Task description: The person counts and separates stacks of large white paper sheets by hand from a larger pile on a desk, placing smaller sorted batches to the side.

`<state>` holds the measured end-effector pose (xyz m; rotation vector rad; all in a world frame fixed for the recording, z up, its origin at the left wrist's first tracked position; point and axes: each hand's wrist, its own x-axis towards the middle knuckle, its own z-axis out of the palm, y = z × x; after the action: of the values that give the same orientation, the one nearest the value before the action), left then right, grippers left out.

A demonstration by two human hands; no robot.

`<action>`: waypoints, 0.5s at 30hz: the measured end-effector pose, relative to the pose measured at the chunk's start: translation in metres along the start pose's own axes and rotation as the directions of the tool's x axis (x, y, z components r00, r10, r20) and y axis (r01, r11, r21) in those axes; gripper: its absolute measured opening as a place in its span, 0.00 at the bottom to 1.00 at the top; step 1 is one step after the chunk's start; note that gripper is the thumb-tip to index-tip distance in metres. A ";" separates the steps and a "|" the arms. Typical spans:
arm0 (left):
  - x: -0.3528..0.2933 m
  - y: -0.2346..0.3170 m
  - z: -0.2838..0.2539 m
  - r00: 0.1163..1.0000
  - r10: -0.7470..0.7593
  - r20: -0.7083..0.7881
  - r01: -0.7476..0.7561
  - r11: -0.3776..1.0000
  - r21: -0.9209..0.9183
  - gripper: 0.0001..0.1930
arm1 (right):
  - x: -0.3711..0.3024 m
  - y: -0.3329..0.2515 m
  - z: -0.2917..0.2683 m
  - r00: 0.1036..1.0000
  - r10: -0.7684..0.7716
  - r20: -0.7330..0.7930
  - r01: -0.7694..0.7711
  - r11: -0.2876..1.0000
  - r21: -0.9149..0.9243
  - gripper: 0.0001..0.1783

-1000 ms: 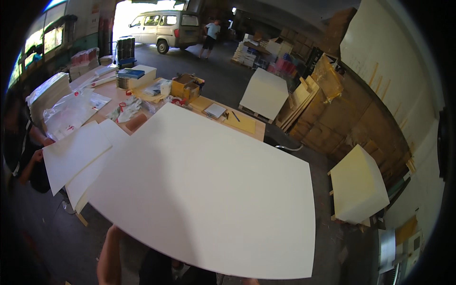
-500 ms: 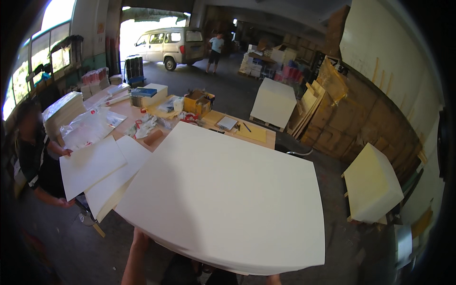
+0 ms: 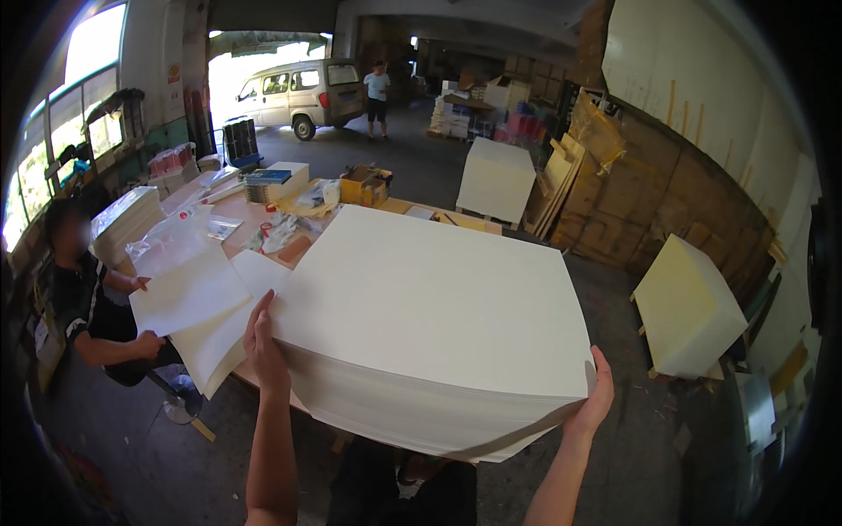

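Observation:
A thick stack of large white sheets fills the middle of the head view, its layered front face toward me. My left hand lies along the stack's left side near the front corner, fingers stretched upward and together. Against the right front corner rests my right hand, its fingers extended along the edge. Both palms touch the stack from the sides. At the left, a co-worker's two hands hold a loose white sheet; more white sheets lie beneath it on the table.
The table carries clear plastic wrap, books, gloves and a yellow box. Wrapped or stacked white blocks stand on pallets beyond and to the right. A van and another person are farther back.
Both my hands have come up from below the stack's front edge to its two sides. The stack's front face now shows more. The co-worker's sheet has shifted and bends more.

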<state>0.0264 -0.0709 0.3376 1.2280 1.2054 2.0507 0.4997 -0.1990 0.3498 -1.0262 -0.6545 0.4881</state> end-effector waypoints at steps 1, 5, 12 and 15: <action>0.002 -0.003 0.000 1.000 0.003 -0.031 -0.004 1.000 -0.004 0.24 | -0.001 0.002 0.000 1.000 -0.025 0.004 0.025 1.000 -0.017 0.33; 0.003 -0.014 -0.009 0.999 0.038 0.000 -0.038 0.998 0.058 0.24 | -0.015 0.013 0.002 0.991 -0.134 -0.022 0.131 0.985 -0.112 0.31; 0.006 0.078 0.022 0.956 0.289 0.042 -0.288 0.957 -0.037 0.17 | -0.014 0.028 -0.002 0.966 -0.249 -0.064 0.238 0.961 -0.143 0.31; -0.001 0.146 0.092 0.698 0.497 0.516 -0.486 0.857 -0.168 0.11 | -0.012 0.032 -0.003 0.964 -0.253 -0.087 0.240 0.961 -0.139 0.31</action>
<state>0.1140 -0.1050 0.4827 2.1267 0.6135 1.8082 0.4905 -0.1947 0.3172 -1.0654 -0.7158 0.1747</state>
